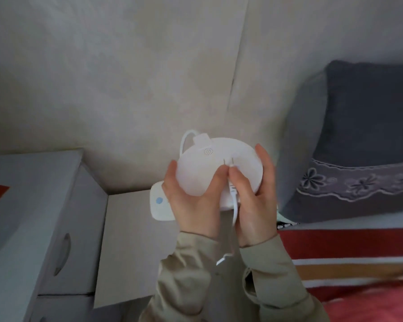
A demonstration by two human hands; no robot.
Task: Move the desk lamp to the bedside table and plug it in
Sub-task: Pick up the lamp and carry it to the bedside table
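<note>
I hold the white desk lamp (pixel 209 163) in the air between bed and bedside table, its round base turned toward me. My left hand (pixel 191 201) cups the base from the left and below. My right hand (pixel 251 194) supports the right side and pinches the white two-pin plug (pixel 229 165) against the base, pins pointing up. The white cord (pixel 235 210) runs down between my palms to my sleeves. Under my left hand the lamp head (pixel 159 205), with a blue dot, sticks out. The white bedside table (pixel 33 182) stands at the lower left.
A white low box or shelf (pixel 126 240) sits between the bedside table and the bed. A dark grey pillow (pixel 368 126) with floral trim leans at the right. A red striped blanket (pixel 358 263) covers the bed. A pale wall fills the background. No socket is visible.
</note>
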